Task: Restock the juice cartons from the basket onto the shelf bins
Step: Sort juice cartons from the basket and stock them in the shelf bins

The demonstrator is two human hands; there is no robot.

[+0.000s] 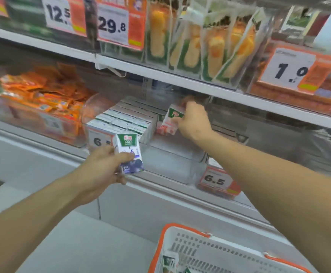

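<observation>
Nearest, the basket [210,251] sits low at the bottom edge, white with orange rim, and at least one juice carton [169,262] shows inside it, so stock is left to move. Above it, the left hand [103,166] holds a blue carton [130,152] upright, its grip closed around the lower half, likely kept ready as the next one to go in. Farther in, the right hand [194,121] reaches under the shelf [180,79] and grips a red carton [171,121], tilted, apparently setting it into the clear bin [170,164] just beside the packed row of cartons [129,119]. That bin looks mostly empty toward its front.
</observation>
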